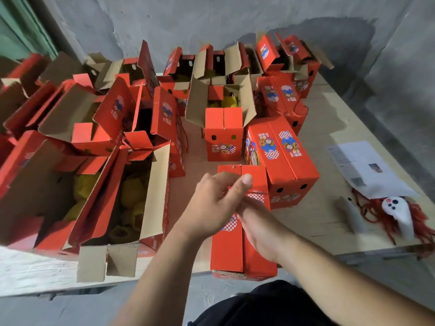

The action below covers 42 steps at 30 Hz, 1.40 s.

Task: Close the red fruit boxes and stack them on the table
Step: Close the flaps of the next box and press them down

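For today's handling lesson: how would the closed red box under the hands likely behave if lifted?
The closed red box looks like stiff corrugated card, so it probably keeps shape. Open boxes nearby hold yellow fruit, so it may be heavy. It overhangs the table edge; may tip.

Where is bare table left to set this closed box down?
Bare table lies right of the closed boxes, between them and the paper sheet. A narrow gap runs beside the open boxes. The left and back are crowded.
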Tool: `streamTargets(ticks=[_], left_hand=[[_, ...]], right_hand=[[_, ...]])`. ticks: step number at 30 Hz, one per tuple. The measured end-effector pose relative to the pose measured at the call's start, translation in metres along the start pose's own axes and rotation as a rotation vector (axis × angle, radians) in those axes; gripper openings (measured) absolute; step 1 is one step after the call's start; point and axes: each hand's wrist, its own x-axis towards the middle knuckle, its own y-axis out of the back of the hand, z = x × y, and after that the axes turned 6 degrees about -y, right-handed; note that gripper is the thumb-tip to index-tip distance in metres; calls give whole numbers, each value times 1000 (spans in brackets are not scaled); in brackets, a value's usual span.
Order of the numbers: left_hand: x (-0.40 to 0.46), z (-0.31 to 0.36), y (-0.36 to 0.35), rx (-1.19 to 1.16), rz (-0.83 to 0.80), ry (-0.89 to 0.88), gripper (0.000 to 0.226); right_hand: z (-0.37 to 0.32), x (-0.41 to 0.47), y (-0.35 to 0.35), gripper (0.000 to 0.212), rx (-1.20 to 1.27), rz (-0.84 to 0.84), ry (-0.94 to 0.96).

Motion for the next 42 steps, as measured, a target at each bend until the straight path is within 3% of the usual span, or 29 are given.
streamTargets(ticks=[1,3,5,7,10,14,16,20,23,26,31,35,38,42], left_hand=[[2,-2,4,123,6,-70,51],[-2,-9,11,38,169,-35,41],[-12,-24,12,-237,478,183,26],[-23,-44,6,-414,586,418,19],[-42,-65,-10,-479,365,623,27],[-61,-73,-26,-639,237,807,39],[-63,-75,-26,-630,231,840,43],[-66,-81,-31,-636,277,936,50],[-72,-89,-40,-718,304,1007,55],[-76,-95,-46,-740,276,1010,47],[-72,-99,-48,-721,290,982,43],[-66,-101,-51,-731,318,919,42],[-55,-95,-58,-698,193,811,54],[-46,-91,-83,-515,27,738,97]], right_hand=[[-12,3,-1,31,65,39,-7],[-45,10,7,34,176,102,-26],[-83,14,21,31,316,125,11],[-112,15,31,29,497,140,91],[-118,15,24,27,499,100,65],[-118,21,1,32,201,143,-127],[-138,22,-5,33,135,78,-47],[-170,18,-3,28,274,-70,238],[-153,22,7,27,293,15,161],[-138,30,19,26,114,128,-7],[-114,39,38,27,-117,319,93],[-42,34,58,45,-568,380,-78],[29,22,84,95,-1242,406,-307],[75,13,89,109,-928,542,-88]])
